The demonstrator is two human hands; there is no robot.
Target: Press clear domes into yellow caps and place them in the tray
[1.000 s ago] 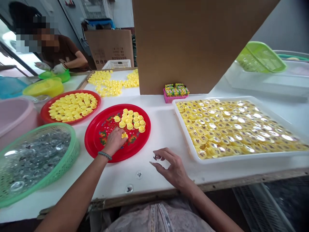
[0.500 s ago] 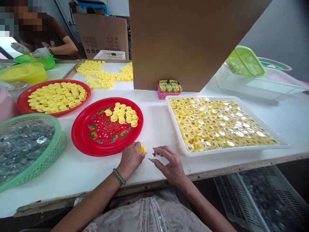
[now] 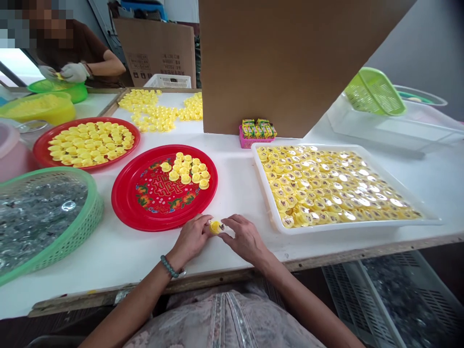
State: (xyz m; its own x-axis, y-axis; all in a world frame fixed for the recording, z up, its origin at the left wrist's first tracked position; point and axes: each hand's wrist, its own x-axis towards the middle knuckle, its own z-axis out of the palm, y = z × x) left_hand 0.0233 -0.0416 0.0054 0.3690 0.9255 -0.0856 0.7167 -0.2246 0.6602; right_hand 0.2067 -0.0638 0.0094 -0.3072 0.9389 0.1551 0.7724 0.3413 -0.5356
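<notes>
Left hand (image 3: pixel 193 238) pinching a small yellow piece (image 3: pixel 216 227) at its fingertips, and the right hand (image 3: pixel 243 236) meets it from the other side, fingers curled at the clear disc (image 3: pixel 222 226)! Both are just above the tabletop (image 3: pixel 232 183), between the near red tray (image 3: pixel 126 193), partly filled with yellow pieces, and the white tray (image 3: pixel 266 193), packed with yellow discs.

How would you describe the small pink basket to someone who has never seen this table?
Find the big brown cardboard standing on the white table. At its foot, just beyond the white tray of yellow pieces, sits the small pink basket. Unlike that tray, it holds green-and-yellow packets.
</notes>
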